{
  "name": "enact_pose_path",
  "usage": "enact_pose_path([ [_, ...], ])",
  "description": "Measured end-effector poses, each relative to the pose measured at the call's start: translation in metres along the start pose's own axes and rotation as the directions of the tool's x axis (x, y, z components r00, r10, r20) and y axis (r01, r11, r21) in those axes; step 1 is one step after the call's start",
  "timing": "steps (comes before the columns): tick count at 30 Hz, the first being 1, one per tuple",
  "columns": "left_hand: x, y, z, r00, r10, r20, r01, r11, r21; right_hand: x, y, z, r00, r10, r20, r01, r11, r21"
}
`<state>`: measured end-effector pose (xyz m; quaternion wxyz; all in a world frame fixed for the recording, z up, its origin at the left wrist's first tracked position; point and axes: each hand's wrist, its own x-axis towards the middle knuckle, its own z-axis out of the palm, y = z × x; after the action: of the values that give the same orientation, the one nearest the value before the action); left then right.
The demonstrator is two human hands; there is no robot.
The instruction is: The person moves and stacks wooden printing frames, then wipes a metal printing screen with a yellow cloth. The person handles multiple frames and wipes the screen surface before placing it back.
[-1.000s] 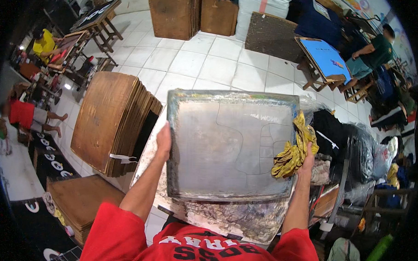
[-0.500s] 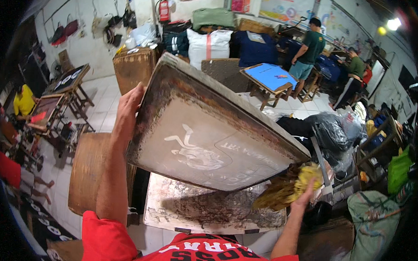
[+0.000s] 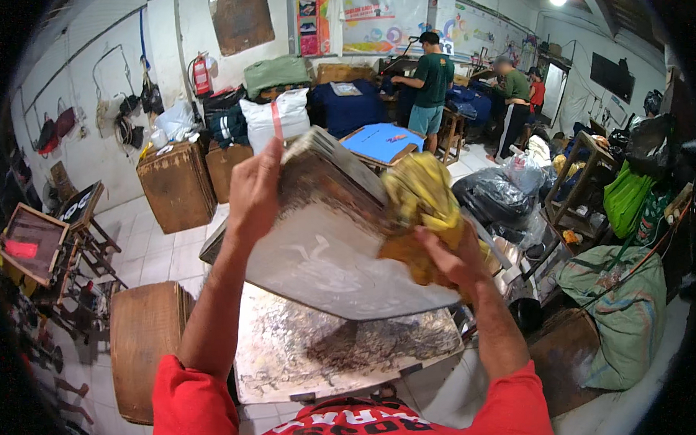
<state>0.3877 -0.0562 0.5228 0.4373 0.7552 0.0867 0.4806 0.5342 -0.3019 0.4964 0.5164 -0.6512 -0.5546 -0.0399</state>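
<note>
A framed printing screen (image 3: pixel 316 255) is tilted up in front of me, its grey mesh carrying a pale figure design and its rim stained brown. On its upper left edge my left hand (image 3: pixel 255 195) is closed. My right hand (image 3: pixel 455 261) grips a crumpled, stained yellow cloth (image 3: pixel 418 191), which covers the right part of the screen's upper side. The cloth hides whether it touches the mesh, and motion smears both it and the screen. Beneath the screen lies a whitish board (image 3: pixel 282 361) with dark stains.
Brown boards (image 3: pixel 149 325) stand at left, with more (image 3: pixel 177 185) beyond. Ahead is a low table with a blue top (image 3: pixel 377 144). Black plastic bags (image 3: pixel 494 193) and a pale green sack (image 3: pixel 621 311) crowd the right. A person in a green shirt (image 3: pixel 433 82) stands at the back.
The yellow cloth and my right hand have risen from the screen's lower right corner to its upper side. The screen has turned and tilted, and my view has swung right.
</note>
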Motion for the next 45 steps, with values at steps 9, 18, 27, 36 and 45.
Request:
enact_pose_path([
  [9,0.021,-0.024,0.023,0.971,0.237,0.015,-0.231,0.929,0.289,0.03,0.048,-0.018,0.972,-0.223,0.069,0.211,0.965,0.154],
  [18,0.027,-0.055,0.005,0.911,0.289,-0.294,-0.267,0.957,0.113,-0.027,0.116,-0.048,0.882,-0.362,0.301,0.37,0.928,0.034],
  [27,0.036,-0.014,0.073,0.974,0.035,-0.223,-0.02,0.998,0.065,0.06,0.066,-0.035,0.862,-0.489,0.133,0.493,0.87,0.003],
  [36,0.047,-0.032,0.04,0.67,0.74,0.052,-0.414,0.315,0.854,0.014,0.133,-0.06,0.896,-0.281,0.344,0.349,0.925,-0.153],
  [45,0.069,-0.046,0.065,0.971,0.019,-0.24,0.047,0.963,0.265,0.083,0.116,-0.026,0.9,-0.437,-0.01,0.43,0.89,-0.153],
])
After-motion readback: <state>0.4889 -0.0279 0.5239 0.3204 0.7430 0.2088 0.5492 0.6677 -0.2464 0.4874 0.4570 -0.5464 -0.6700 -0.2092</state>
